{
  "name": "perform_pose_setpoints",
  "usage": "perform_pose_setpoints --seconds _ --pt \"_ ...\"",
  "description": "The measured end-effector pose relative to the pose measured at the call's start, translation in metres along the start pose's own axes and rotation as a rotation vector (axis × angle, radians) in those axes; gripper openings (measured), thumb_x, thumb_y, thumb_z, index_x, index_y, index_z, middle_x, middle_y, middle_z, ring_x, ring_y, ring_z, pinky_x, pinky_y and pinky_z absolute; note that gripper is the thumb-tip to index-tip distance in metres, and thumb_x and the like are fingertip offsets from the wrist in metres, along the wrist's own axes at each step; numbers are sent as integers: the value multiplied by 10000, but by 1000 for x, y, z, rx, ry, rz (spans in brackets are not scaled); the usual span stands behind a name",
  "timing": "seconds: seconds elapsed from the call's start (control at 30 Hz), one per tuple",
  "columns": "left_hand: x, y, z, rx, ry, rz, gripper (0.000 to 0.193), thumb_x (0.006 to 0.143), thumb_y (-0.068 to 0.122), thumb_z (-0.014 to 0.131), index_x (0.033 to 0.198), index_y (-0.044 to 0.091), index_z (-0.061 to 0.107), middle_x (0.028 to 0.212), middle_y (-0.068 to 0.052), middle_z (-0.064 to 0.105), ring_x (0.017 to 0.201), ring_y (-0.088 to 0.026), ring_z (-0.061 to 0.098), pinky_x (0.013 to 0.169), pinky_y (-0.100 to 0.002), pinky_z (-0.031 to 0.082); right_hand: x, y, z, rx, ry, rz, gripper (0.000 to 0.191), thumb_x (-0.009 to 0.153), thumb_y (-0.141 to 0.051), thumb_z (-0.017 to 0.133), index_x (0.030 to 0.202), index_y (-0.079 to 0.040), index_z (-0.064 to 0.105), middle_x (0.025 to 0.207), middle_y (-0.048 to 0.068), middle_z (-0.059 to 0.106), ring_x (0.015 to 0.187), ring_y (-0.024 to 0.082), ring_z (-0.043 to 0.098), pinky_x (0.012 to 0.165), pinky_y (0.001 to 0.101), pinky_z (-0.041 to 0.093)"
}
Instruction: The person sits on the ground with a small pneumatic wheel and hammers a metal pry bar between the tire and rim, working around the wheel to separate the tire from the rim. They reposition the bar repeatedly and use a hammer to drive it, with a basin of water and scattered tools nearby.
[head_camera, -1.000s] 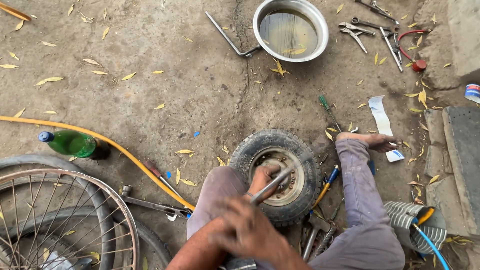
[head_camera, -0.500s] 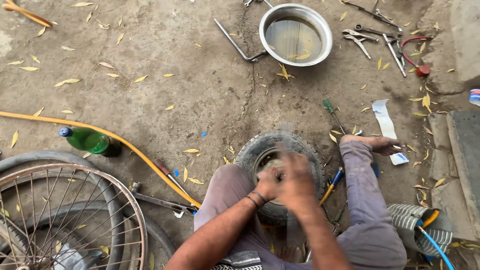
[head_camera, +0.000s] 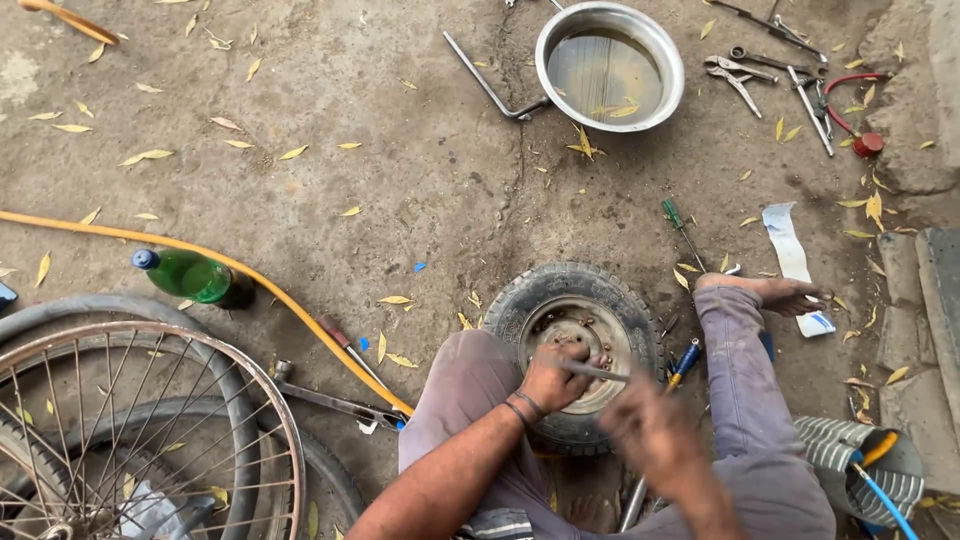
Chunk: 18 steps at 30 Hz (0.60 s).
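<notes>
Bottle (head_camera: 190, 276) and hose (head_camera: 250, 280) lie left, beside the spoked wheel (head_camera: 130, 430). Small tyre (head_camera: 578, 345) lies flat on the ground between the knees. Left hand (head_camera: 550, 380) fingers closed around a metal rod (head_camera: 592, 371) over the hub. Right hand (head_camera: 650, 432) blurred; finger state cannot be determined. Basin (head_camera: 610, 65) beyond.

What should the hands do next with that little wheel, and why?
Probably bring the right hand onto the metal rod to steady it. The left hand grips the rod across the small wheel lying flat between the legs, while the blurred right hand is off the rod.
</notes>
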<state>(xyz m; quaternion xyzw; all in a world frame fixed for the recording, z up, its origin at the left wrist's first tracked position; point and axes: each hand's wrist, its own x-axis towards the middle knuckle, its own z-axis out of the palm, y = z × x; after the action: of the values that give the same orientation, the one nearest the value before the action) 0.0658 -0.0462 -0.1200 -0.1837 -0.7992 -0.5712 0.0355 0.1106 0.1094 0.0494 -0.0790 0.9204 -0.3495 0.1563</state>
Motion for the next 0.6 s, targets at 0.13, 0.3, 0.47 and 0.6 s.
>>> perform_pose_setpoints --seconds 0.13,0.3,0.47,0.6 --pt "-13 -3 12 -9 -122 64 249 869 263 737 834 37 639 774 -196 646 745 -399 644 688 -463 494 62 -13 -17 -147 346 -81 833 939 -551 597 1579 -67 373 1100 230 704 959 355 711 820 446 564" --pt "-6 -10 34 -11 -58 148 205 765 191 695 909 46 683 814 -173 663 774 -406 659 699 -471 520 53 -44 62 46 44 -656 447 1005 -475 701 1266 -124 611 1189 152 750 1084 301 734 964 407 580" --pt "8 -15 23 -214 -56 -66 160 849 199 656 923 63 698 788 -128 683 730 -348 707 662 -451 542 -34 -15 64 68 -96 -527 523 879 -417 826 1200 -67 607 1007 158 763 759 222 690 712 381 559" --pt "1 -6 19 10 -173 -74 334 974 277 742 759 54 620 683 -140 601 667 -375 631 647 -478 489 -25 23 1 178 276 168 443 871 -310 776 1156 -15 608 840 142 755 684 246 743 621 377 601"
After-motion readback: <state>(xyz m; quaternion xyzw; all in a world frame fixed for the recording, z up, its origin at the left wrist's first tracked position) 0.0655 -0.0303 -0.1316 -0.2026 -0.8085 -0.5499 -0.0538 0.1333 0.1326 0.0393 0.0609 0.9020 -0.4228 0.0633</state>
